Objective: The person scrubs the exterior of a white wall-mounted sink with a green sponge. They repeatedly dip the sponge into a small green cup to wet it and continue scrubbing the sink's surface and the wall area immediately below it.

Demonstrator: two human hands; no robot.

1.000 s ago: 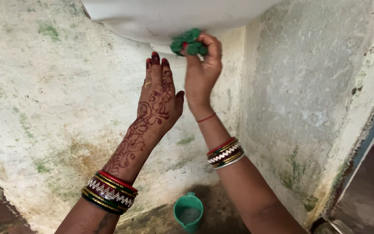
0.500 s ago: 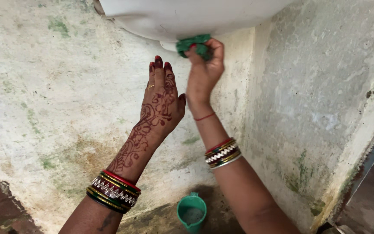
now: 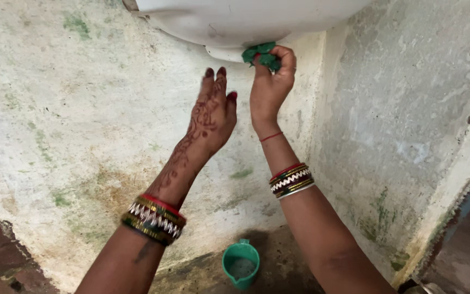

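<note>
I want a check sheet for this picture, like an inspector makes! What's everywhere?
Surface: rough whitish wall, stained green and brown; dark wet floor below.
Job's things: green scrub pad pressed to the underside of the white basin.
Clutter: green mug on the floor, something grey inside.
Hands: right hand gripping the pad; left hand open, fingers up, holding nothing; whether it touches the wall is unclear.
Cables: nothing seen.
Surroundings: corner wall to the right with green patches; bangles on both wrists.
</note>
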